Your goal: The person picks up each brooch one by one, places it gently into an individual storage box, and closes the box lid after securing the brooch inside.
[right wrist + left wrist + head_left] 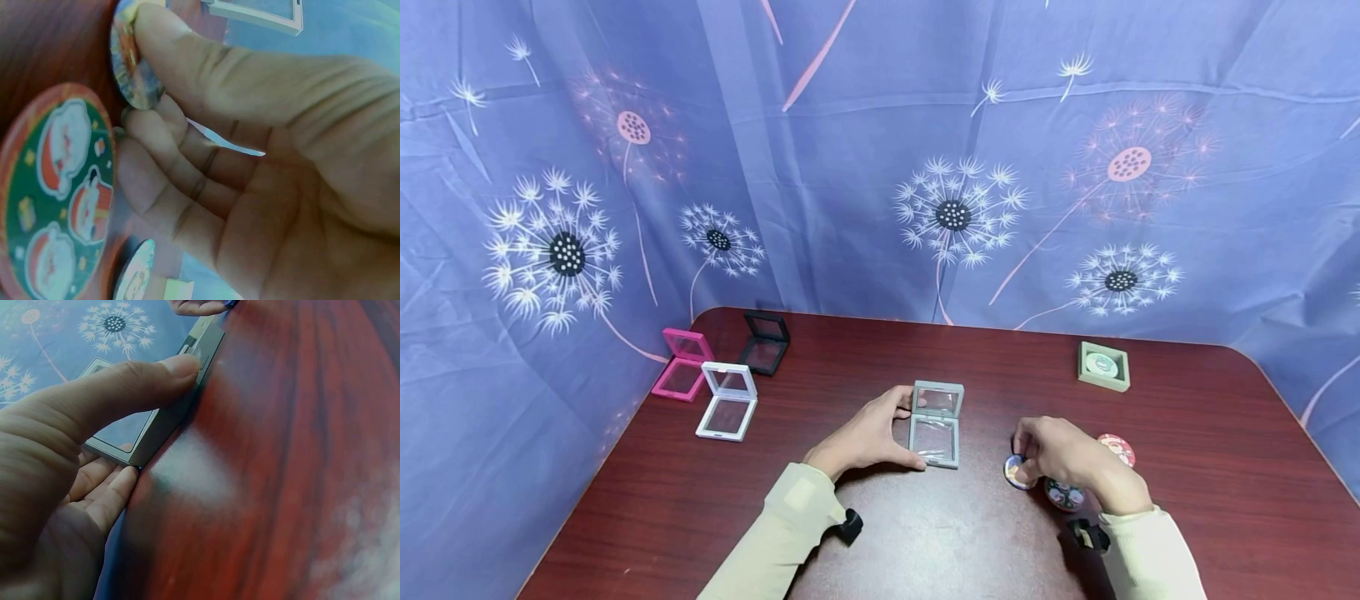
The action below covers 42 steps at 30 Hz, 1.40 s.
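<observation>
— Where to find the left hand (868, 433)?
— Near the middle of the table (842, 367), gripping the opened grey case (936, 419) from its left side: thumb pressed on the near edge, fingers behind the raised lid, widely spread from the thumb.
— And the right hand (1063, 454)?
— Pinching a blue-rimmed disc (1012, 474) between thumb and fingertips, to the right of the grey case; impossible to tell if lifted or touching the table.
— What else to notice?
— Close by, see a green printed disc (59, 194) and a red disc (1118, 448). Farther back, see a pale green box (1101, 383). Leftward, find white (728, 400), pink (687, 363) and black cases (766, 340), lids raised.
</observation>
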Each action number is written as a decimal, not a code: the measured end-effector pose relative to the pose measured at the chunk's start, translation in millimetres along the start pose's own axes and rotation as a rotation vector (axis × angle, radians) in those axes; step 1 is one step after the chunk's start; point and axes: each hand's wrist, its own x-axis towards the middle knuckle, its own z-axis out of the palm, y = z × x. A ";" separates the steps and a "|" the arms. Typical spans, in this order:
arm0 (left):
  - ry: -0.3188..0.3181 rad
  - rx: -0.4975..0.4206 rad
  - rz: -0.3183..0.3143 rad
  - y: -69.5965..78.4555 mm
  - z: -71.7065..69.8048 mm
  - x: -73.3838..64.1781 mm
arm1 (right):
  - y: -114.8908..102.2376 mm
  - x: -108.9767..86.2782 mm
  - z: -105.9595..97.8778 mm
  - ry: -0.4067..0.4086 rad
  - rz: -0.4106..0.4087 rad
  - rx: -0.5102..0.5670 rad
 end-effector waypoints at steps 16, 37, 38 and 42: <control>0.000 -0.012 0.018 0.5 -0.5 0.1 | 5.0 -0.6 -0.3 -0.044 -0.136 0.149; 0.002 -0.023 0.007 0.1 -0.3 0.2 | -5.5 3.1 -0.5 0.101 -0.109 0.209; 0.002 -0.024 0.010 0.1 -0.3 0.3 | -6.4 3.6 -0.3 0.118 -0.099 0.214; 0.001 -0.022 0.015 0.2 -0.2 0.0 | -11.8 6.0 0.9 0.175 -0.043 0.232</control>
